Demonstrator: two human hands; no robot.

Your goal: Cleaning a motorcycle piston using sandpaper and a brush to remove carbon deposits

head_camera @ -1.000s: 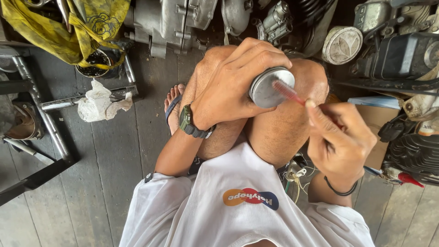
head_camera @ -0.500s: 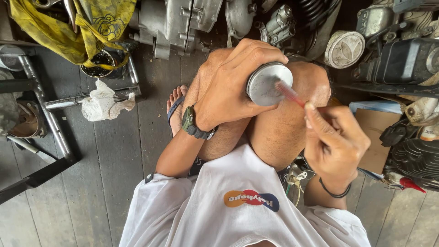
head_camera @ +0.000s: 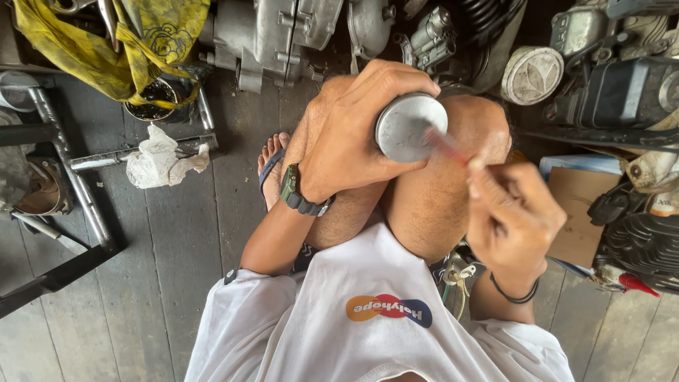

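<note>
Closest to me is the white shirt [head_camera: 368, 325], and just past it the right hand [head_camera: 513, 219], pinched shut on a thin red tool [head_camera: 447, 146] whose tip rests on the flat grey face of a piston [head_camera: 409, 127]; the hand is blurred, so I cannot tell how the fingers sit on the shaft. The left hand [head_camera: 353, 141], a dark watch [head_camera: 297, 194] on its wrist, is wrapped firmly round the piston's side, fingers over the top edge, thumb below, holding it above the bent knees [head_camera: 438, 191]. I would judge the piston a solid metal piece, heavy for its bulk, stiff, and likely slick if oily, so the skirt is the sound place to hold it, as it is held now, leaving the crown bare for the tool. The tool looks light and slender, best taken near its back end like a pen. Below the knees a foot in a sandal [head_camera: 272, 166] rests on the grey plank floor [head_camera: 170, 247]. To the left lie a crumpled white rag [head_camera: 159, 159] and a metal frame [head_camera: 78, 191]. Farther off stand a yellow cloth [head_camera: 106, 42], a grey engine case [head_camera: 269, 35], a second piston [head_camera: 532, 74] and dark engine parts [head_camera: 629, 92] along the right.
</note>
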